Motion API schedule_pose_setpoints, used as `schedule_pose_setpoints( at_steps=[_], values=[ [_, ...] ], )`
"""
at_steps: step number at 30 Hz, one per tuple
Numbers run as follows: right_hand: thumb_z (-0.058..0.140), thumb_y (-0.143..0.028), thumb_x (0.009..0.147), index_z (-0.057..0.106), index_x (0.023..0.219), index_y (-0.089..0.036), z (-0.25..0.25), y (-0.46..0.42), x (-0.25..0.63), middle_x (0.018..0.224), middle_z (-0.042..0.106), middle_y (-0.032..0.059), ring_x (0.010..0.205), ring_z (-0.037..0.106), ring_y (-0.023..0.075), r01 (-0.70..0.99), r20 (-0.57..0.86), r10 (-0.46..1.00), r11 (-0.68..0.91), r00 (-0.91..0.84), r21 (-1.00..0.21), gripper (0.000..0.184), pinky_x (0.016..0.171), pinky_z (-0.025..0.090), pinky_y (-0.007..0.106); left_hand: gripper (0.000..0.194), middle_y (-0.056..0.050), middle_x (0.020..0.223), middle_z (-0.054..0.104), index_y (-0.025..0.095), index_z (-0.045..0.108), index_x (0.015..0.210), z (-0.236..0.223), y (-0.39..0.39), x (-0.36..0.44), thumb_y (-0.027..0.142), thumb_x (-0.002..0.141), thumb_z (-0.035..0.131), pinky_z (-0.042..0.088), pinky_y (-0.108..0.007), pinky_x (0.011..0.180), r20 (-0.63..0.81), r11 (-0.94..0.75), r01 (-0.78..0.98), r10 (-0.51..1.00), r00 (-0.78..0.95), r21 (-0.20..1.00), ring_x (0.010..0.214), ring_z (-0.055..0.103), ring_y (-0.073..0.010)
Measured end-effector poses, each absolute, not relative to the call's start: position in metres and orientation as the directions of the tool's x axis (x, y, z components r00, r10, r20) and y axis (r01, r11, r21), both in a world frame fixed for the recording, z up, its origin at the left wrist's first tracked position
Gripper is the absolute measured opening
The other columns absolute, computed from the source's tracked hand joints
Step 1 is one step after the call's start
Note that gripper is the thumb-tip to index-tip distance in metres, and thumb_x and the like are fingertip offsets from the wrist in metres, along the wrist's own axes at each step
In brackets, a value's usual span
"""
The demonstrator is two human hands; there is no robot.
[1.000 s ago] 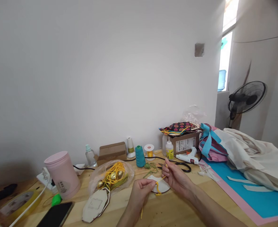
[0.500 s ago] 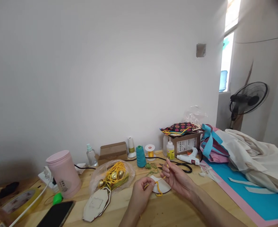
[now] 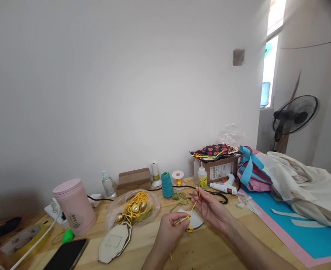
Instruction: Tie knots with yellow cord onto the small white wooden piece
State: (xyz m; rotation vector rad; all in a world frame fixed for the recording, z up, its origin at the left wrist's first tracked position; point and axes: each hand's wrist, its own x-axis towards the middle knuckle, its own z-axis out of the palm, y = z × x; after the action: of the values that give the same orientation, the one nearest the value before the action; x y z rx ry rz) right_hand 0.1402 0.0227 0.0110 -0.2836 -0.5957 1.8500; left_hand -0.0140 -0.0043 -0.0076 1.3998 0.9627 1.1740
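My left hand (image 3: 171, 228) pinches the yellow cord (image 3: 192, 208) near its knot, my right hand (image 3: 207, 204) grips its upper end, keeping it taut just above the white card (image 3: 196, 222) on the desk (image 3: 199, 251).

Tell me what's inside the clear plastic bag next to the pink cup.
The clear plastic bag holds coiled yellow cord and gold bells. Whatever lies beneath the coils is covered.

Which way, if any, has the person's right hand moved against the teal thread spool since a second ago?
Yes. The right hand has edged left, toward the teal thread spool, and risen slightly, drawing the yellow cord up from the left hand.
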Motion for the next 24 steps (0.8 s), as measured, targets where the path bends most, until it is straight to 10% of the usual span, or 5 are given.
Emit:
schedule_pose_setpoints(
  at_steps=[24],
  values=[
    [0.062,-0.010,0.067,0.057,0.065,-0.010,0.0031,0.0282,0.1390,0.058,0.059,-0.0005,0.051,0.058,0.0068,-0.827,-0.005,0.957,-0.254,-0.291,-0.501,0.006,0.057,0.051,0.016,0.023,-0.007,0.064,0.069,0.012,0.070,0.067,-0.0050,-0.0046,-0.0161,0.033,0.059,0.064,0.044,-0.025,0.058,0.158,-0.167,0.016,0.958,0.240,0.986,0.059,0.058,-0.0161]
  ],
)
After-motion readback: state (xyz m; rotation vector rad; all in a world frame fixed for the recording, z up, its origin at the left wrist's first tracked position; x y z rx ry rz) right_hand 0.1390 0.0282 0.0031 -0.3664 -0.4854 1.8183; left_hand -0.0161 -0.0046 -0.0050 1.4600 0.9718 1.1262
